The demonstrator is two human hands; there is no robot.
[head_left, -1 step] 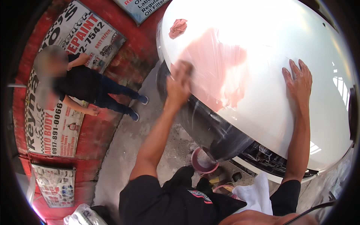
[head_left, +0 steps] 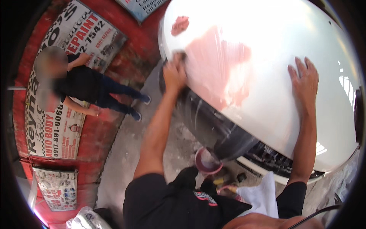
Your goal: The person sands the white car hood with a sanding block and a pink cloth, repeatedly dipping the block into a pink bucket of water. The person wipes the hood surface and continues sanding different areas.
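Observation:
My left hand (head_left: 174, 74) is closed on a dark pad (head_left: 181, 55), blurred by motion, at the left edge of a white car hood (head_left: 270, 114). Beside it, a wide translucent pink smear (head_left: 217, 68) covers part of the paint. A crumpled pink lump (head_left: 180, 25) sits farther up the hood. My right hand (head_left: 304, 82) rests on the hood's right side with fingers spread and slightly bent, holding nothing that I can see. Below the hood's edge are dark trim (head_left: 213, 126) and an open slot showing dark parts.
A person (head_left: 82, 84) in dark clothes stands at left by a red wall (head_left: 99, 137) with signboards. A pink basin (head_left: 209, 164), other small items and a white cloth (head_left: 261, 194) appear low on my side. Plastic-wrapped material (head_left: 82, 220) lies at the lower left.
My left hand has moved up and left along the hood's edge with the pad. My right hand has shifted very slightly upward.

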